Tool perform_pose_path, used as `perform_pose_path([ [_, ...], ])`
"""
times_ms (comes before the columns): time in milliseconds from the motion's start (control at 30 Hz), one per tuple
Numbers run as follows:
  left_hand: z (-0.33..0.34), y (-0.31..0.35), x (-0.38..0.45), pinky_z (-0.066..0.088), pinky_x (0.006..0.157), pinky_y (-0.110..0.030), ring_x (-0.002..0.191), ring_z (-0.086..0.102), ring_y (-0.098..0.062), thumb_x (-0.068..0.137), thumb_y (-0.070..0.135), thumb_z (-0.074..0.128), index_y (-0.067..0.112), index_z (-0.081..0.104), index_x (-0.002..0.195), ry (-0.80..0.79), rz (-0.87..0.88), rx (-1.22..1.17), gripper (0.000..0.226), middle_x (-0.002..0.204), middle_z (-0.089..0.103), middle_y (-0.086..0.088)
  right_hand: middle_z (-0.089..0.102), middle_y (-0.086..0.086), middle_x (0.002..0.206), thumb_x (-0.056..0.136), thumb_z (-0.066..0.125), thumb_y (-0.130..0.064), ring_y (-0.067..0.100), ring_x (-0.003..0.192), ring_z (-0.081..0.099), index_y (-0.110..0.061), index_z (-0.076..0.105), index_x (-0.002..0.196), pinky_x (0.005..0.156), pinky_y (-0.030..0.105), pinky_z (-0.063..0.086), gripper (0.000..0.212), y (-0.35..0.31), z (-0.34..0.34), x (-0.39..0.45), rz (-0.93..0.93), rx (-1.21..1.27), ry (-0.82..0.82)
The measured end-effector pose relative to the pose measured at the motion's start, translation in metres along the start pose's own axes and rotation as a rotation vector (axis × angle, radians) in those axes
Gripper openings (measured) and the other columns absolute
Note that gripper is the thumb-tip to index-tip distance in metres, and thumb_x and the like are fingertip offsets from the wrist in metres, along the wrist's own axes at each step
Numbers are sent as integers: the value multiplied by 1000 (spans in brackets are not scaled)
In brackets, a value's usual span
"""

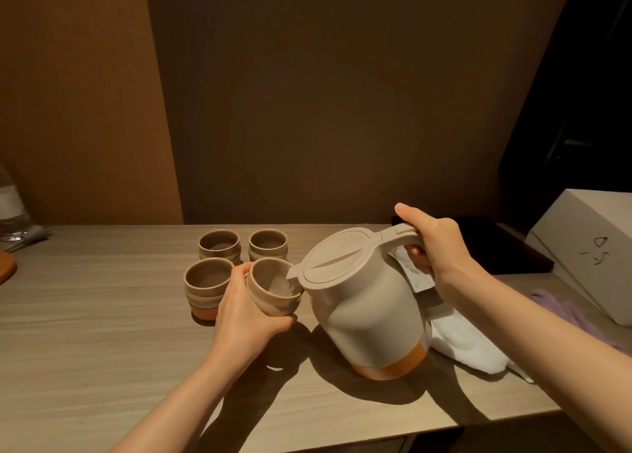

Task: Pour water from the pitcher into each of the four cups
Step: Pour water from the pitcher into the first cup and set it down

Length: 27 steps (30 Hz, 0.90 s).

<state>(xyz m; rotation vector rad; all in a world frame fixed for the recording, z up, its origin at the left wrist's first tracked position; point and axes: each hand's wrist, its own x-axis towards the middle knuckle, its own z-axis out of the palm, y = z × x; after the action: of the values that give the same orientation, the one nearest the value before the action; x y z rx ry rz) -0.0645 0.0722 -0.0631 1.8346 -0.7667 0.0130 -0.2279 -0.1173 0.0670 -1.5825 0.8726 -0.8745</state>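
Four cups are to be filled, and one of them is taking water now. Nearest the camera, the left hand (244, 310) is wrapped round the near-right cup (273, 290), fingers and thumb curled about its wall, so that it is lifted and tipped toward the spout. Just beside it, the pitcher (366, 302) is tilted leftward with its orange base edge close to or on the table (102, 333); which cannot be told. The right hand (434, 247) is clenched round the pitcher's handle, thumb laid along the top. Water appears to be running from the spout into the held cup.

For a clean pour, the spout should be kept just over the cup's rim, the tilt eased gently, and the stream stopped before the level nears the brim; the cup should be levelled before being set down.

Further back, the near-left cup (205, 286) stands upright, touched by nothing, and behind it the two far cups (219, 244) (268, 244) stand side by side; whether they hold water cannot be told. A white cloth (465, 346) lies behind the pitcher.
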Motion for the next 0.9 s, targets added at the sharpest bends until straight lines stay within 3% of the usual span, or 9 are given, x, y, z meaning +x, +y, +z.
perform_pose_path([
  [367,14,1,3,49,91,-32,112,52,-13,42,37,96,32,32,129,49,-52,-81,108,119,51,10,44,-8,37,85,62,-47,5,32,37,-17,54,45,38,16,31,51,14,-8,3,4,130,-42],
  [700,31,0,14,39,83,-14,112,49,-6,48,35,95,36,30,124,106,-35,-200,100,119,49,14,45,-7,37,86,63,-44,5,32,36,-21,54,38,38,18,29,55,30,-1,18,-16,238,-19],
  [900,45,-14,21,43,97,-31,118,48,-13,48,29,96,33,30,123,138,-70,-145,101,126,50,5,48,-9,37,87,63,-44,5,30,39,-21,57,42,35,16,30,51,39,4,27,21,278,20],
])
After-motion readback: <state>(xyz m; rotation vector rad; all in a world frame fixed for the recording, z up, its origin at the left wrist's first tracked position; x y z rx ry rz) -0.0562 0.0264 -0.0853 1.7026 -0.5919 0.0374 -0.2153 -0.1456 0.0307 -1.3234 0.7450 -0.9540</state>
